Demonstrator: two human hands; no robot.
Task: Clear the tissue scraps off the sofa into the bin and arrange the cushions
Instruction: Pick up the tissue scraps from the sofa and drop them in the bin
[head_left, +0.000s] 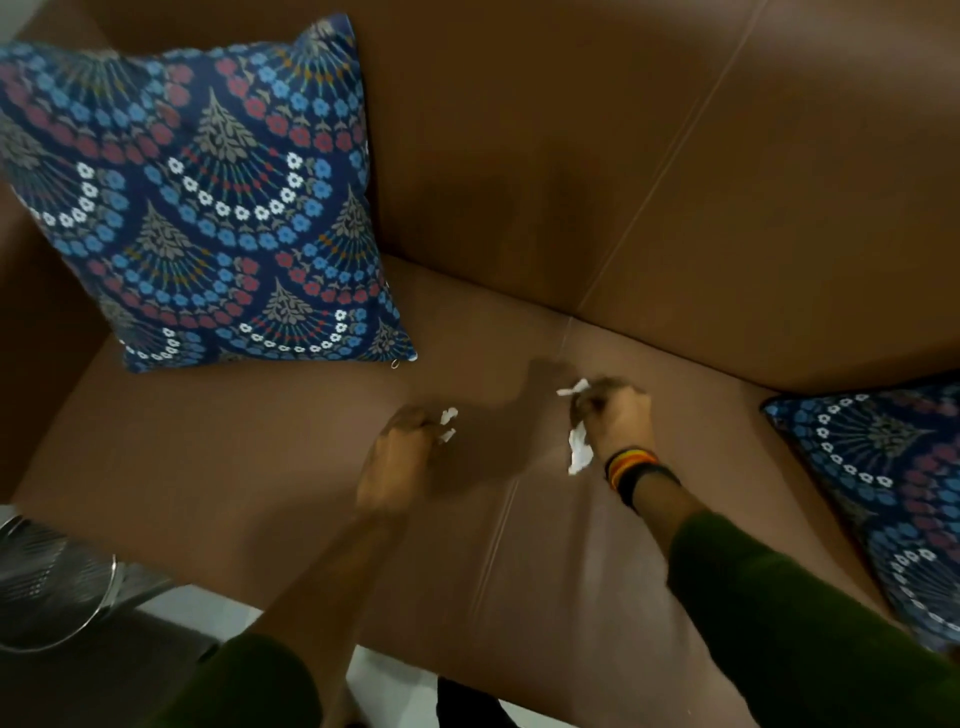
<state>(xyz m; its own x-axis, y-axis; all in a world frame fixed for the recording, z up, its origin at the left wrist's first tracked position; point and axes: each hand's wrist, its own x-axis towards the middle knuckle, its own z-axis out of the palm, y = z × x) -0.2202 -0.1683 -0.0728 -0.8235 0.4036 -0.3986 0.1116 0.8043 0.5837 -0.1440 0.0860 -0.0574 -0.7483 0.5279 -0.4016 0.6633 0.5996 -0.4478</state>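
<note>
Both my hands hover over the brown sofa seat (270, 467). My left hand (400, 457) is closed on small white tissue scraps (448, 423) that stick out past its fingers. My right hand (615, 415), with striped bands on the wrist, is closed on more white tissue (579, 449); one piece pokes out above the fingers and a larger piece hangs below. A blue patterned cushion (208, 202) leans upright against the backrest at the left. A second matching cushion (883, 499) lies flat on the seat at the right edge.
A metal mesh bin (52, 582) stands on the floor at the lower left, beside the sofa's front edge. The sofa backrest (675, 156) fills the upper right. A seam runs down the seat between my hands.
</note>
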